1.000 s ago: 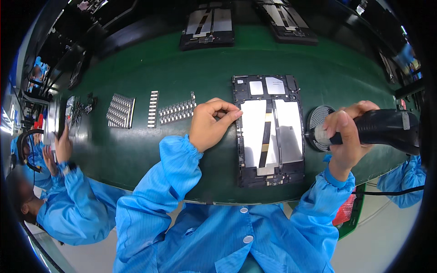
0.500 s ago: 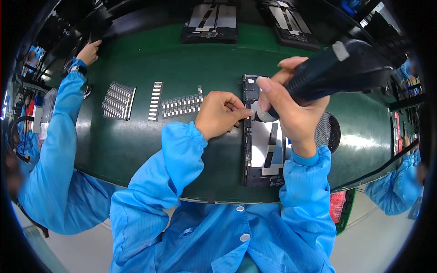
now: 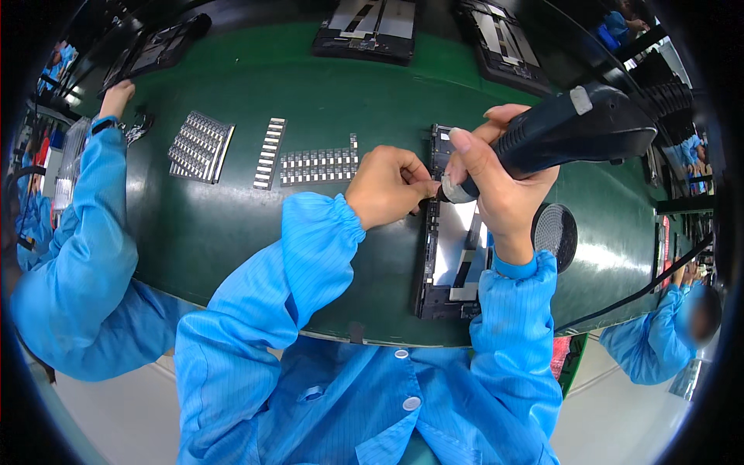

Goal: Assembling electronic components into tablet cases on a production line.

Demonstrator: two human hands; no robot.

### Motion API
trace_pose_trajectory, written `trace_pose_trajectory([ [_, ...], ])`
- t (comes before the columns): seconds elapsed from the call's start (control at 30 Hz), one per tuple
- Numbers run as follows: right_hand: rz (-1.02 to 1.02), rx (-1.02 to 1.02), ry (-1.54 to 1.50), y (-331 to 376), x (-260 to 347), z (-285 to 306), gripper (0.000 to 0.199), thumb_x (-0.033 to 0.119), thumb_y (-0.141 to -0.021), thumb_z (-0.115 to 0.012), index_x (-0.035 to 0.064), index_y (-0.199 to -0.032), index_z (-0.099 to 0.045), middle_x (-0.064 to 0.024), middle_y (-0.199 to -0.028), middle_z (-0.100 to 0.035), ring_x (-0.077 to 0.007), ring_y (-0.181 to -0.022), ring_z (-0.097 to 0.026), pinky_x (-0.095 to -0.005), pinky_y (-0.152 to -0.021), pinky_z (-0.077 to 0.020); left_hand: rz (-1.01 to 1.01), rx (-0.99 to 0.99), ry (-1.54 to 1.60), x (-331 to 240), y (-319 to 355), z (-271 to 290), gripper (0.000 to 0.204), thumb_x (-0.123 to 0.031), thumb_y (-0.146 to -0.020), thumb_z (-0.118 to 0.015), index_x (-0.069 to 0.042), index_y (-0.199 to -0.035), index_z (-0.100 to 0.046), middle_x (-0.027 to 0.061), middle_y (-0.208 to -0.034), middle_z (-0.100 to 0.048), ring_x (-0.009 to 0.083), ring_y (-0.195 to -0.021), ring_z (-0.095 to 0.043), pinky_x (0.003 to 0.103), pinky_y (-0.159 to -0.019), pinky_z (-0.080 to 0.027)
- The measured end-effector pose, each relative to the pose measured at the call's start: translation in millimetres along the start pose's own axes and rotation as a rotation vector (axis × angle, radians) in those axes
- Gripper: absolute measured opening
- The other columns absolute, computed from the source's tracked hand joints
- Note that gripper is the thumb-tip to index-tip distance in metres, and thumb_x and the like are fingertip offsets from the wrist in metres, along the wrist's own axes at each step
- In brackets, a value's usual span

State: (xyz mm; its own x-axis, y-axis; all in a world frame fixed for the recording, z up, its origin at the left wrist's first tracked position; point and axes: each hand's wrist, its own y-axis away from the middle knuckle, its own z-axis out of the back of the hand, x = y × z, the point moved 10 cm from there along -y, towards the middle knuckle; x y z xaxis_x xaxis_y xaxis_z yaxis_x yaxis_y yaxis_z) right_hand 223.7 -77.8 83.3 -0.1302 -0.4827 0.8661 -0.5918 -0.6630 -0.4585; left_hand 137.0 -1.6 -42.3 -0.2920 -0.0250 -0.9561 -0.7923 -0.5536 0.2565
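Observation:
My right hand (image 3: pixel 508 182) is wrapped round a dark, thick-bodied power tool (image 3: pixel 577 132), whose exact kind I cannot make out. Its grey-tipped nose (image 3: pixel 457 190) points down and left at the long edge of an opened tablet-like device (image 3: pixel 457 256). That device has a black frame, a silver inside and a black ribbon strip, and lies upright in front of me. My left hand (image 3: pixel 391 186) pinches at the device's left edge, right beside the tool's nose. Whatever its fingertips hold is hidden. My right hand and the tool cover part of the device's upper half.
Left of my hands lie sheets of small parts (image 3: pixel 319 167), a narrow strip (image 3: pixel 270 153) and a stack of sheets (image 3: pixel 200 147). Two similar devices (image 3: pixel 368 31) (image 3: pixel 504 43) lie at the back. A round mesh-topped object (image 3: pixel 556 232) sits at right. A co-worker's hand (image 3: pixel 116 99) is far left.
The view has shifted slightly. The tool and both my hands stay together at the device's left edge. The co-worker's hand at far left has moved left and down.

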Motion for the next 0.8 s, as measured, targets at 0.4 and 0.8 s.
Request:
trace_pose_trajectory([
  [0.4, 0.027, 0.09, 0.098, 11.1, 1.3, -15.0, 0.032, -0.009, -0.075, -0.07, -0.0015, -0.1, -0.051, -0.0091, -0.069, -0.061, -0.0131, -0.058, -0.059, -0.0247, -0.053, -0.048, -0.055, -0.005, 0.081, 3.1, 0.1, 0.5, 0.014, -0.009, -0.08, -0.07, 0.004, -0.079, -0.064, 0.009, -0.064, -0.063, 0.0117, -0.055, -0.061, 0.026, -0.049, -0.047],
  [0.8, 0.105, 0.006, -0.07, 5.4, 19.6, 6.3, 0.032, -0.011, -0.076, -0.067, -0.0017, -0.102, -0.05, -0.0093, -0.065, -0.061, -0.0131, -0.052, -0.058, -0.0238, -0.049, -0.047, -0.548, -0.038, -0.117, -32.3, 39.3, 2.0, 0.025, -0.007, -0.072, -0.076, -0.002, -0.095, -0.069, 0.0047, -0.083, -0.058, 0.0087, -0.057, -0.053, 0.022, -0.049, -0.042],
])
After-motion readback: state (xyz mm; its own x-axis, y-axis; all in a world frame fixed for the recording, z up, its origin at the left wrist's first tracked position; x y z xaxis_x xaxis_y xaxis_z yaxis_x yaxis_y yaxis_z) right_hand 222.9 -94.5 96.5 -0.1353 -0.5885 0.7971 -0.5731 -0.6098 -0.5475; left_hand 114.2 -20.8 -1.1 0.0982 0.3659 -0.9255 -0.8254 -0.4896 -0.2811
